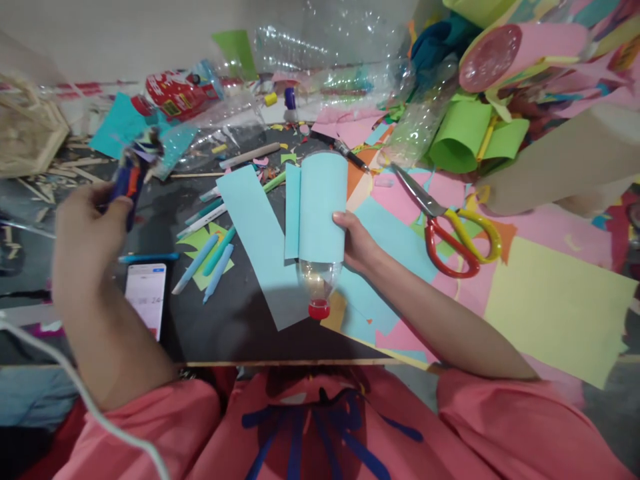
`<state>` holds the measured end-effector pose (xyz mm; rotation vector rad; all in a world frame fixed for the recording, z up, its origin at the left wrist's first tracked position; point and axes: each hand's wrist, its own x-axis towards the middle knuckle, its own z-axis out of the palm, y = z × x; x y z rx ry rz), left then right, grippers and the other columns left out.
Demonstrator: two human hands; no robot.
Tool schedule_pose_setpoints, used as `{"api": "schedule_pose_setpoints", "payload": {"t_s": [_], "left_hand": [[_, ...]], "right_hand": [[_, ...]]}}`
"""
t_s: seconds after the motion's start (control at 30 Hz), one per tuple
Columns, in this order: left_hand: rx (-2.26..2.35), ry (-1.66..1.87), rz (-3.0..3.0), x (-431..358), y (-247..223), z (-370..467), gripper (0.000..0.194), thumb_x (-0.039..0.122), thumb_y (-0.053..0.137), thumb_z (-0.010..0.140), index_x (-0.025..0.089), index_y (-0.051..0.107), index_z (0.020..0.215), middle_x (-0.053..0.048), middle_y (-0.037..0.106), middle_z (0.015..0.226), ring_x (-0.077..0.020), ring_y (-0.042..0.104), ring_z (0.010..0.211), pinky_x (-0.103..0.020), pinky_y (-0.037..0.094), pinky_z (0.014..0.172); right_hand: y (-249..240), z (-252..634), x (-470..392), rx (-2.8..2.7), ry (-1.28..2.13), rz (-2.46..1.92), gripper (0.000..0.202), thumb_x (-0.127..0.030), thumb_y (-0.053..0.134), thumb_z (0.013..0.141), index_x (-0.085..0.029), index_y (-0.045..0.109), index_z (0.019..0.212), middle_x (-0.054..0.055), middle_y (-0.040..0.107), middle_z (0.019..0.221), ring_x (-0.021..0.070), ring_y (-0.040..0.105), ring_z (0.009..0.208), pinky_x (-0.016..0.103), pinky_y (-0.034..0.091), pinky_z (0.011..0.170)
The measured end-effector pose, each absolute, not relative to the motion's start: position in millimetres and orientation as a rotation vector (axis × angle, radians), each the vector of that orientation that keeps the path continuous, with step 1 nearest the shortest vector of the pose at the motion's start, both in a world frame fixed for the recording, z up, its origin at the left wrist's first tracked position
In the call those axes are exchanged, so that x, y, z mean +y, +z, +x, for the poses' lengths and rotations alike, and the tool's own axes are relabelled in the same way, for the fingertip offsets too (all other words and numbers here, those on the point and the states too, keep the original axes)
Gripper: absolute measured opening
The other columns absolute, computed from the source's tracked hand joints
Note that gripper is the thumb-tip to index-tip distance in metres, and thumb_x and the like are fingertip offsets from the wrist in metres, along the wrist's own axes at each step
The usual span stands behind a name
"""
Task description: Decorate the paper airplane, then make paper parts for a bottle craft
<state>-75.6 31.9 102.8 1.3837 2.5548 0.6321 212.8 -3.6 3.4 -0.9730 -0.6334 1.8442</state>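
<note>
Light blue paper (pixel 324 207) wraps round a clear plastic bottle (pixel 320 275), whose red cap (pixel 319 309) points toward me. A narrow flap of the paper stands out on its left side. My right hand (pixel 357 241) grips the wrapped bottle from the right, thumb on the paper. Raised at the left, my left hand (pixel 93 220) is closed round a dark blue tool (pixel 131 181) with an orange part; its top end is blurred. A light blue paper strip (pixel 263 247) lies on the dark table beside the bottle.
Scissors (pixel 440 220) with red and yellow handles lie on coloured paper at the right. Several pens and markers (pixel 210 257) lie left of the strip, near a phone (pixel 146 297). Plastic bottles (pixel 180 93) and scraps line the back. A white cable (pixel 75 380) crosses the lower left.
</note>
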Motion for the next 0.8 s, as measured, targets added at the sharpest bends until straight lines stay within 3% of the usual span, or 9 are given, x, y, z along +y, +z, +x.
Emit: {"api": "schedule_pose_setpoints", "payload": {"t_s": [0.1,0.2,0.3,0.37,0.5,0.57,0.63,0.7,0.8], "left_hand": [[2.193,1.286,1.176,37.6,94.0,-77.5,0.025,0.021,0.048,0.052,0.016,0.059,0.074,0.0,0.06,0.07,-0.0142,0.056,0.063,-0.041,0.055,0.082],[1.896,1.533,1.211,45.3,86.1,-75.7,0.026,0.025,0.046,0.039,0.021,0.049,0.064,-0.001,0.058,0.066,-0.0149,0.054,0.063,-0.03,0.046,0.061],[1.919,1.645,1.146,44.3,84.4,-65.2,0.031,0.03,0.039,0.035,0.024,0.045,0.064,0.0,0.049,0.061,-0.0154,0.046,0.058,-0.028,0.034,0.051],[1.822,1.479,1.143,38.1,83.4,-52.9,0.037,0.03,0.042,0.034,0.024,0.048,0.07,0.001,0.045,0.065,-0.0131,0.038,0.056,-0.029,0.033,0.052],[1.814,1.258,1.282,21.5,72.6,-26.6,0.033,0.038,0.052,0.04,0.023,0.048,0.068,0.002,0.045,0.063,-0.0131,0.038,0.06,-0.03,0.036,0.058],[1.873,1.086,1.476,14.4,64.2,-18.0,0.042,0.043,0.065,0.044,0.02,0.053,0.078,-0.001,0.057,0.072,-0.0165,0.048,0.068,-0.033,0.046,0.068],[1.9,1.009,1.644,8.8,55.5,-13.9,0.045,0.046,0.067,0.05,0.018,0.057,0.084,-0.004,0.064,0.081,-0.0193,0.055,0.075,-0.036,0.05,0.074],[1.932,0.999,1.763,4.4,47.0,-13.7,0.042,0.045,0.065,0.054,0.018,0.058,0.086,-0.006,0.065,0.084,-0.0207,0.059,0.078,-0.037,0.052,0.078],[2.014,1.001,1.804,-0.4,35.4,-18.1,0.035,0.041,0.065,0.054,0.019,0.055,0.079,-0.002,0.059,0.068,-0.0225,0.062,0.073,-0.04,0.054,0.079]], "right_hand": [[4.8,213.7,-3.5,-0.622,1.863,-0.977,0.044,-0.056,0.075,0.055,-0.022,0.065,0.081,0.003,0.069,0.076,0.0244,0.068,0.084,0.041,0.056,0.084],[5.3,214.5,-3.8,-0.638,1.855,-0.984,0.043,-0.058,0.073,0.056,-0.023,0.064,0.08,0.004,0.07,0.077,0.0256,0.068,0.088,0.042,0.056,0.086],[5.6,215.3,-3.8,-0.677,1.842,-0.982,0.047,-0.062,0.071,0.057,-0.023,0.063,0.082,0.006,0.071,0.08,0.0281,0.068,0.092,0.045,0.056,0.087],[6.0,216.6,-3.2,-0.699,1.832,-0.99,0.05,-0.064,0.07,0.056,-0.023,0.063,0.084,0.006,0.071,0.082,0.0281,0.068,0.092,0.044,0.056,0.087],[5.3,221.4,-0.8,-0.705,1.719,-1.053,0.052,-0.063,0.074,0.051,-0.023,0.061,0.083,0.005,0.069,0.08,0.0265,0.068,0.085,0.042,0.057,0.08],[4.0,223.7,0.2,-0.703,1.66,-1.083,0.053,-0.063,0.075,0.051,-0.023,0.06,0.083,0.005,0.069,0.08,0.0269,0.067,0.085,0.042,0.058,0.078],[2.9,225.1,0.7,-0.702,1.635,-1.098,0.055,-0.065,0.074,0.052,-0.023,0.06,0.085,0.005,0.069,0.081,0.0283,0.068,0.088,0.043,0.058,0.079],[2.7,225.6,0.9,-0.696,1.627,-1.108,0.058,-0.066,0.074,0.052,-0.022,0.06,0.088,0.005,0.068,0.082,0.0295,0.068,0.091,0.044,0.058,0.081],[3.5,225.5,0.7,-0.665,1.634,-1.144,0.061,-0.067,0.074,0.05,-0.022,0.059,0.09,0.006,0.068,0.084,0.0302,0.067,0.094,0.045,0.058,0.084]]}}
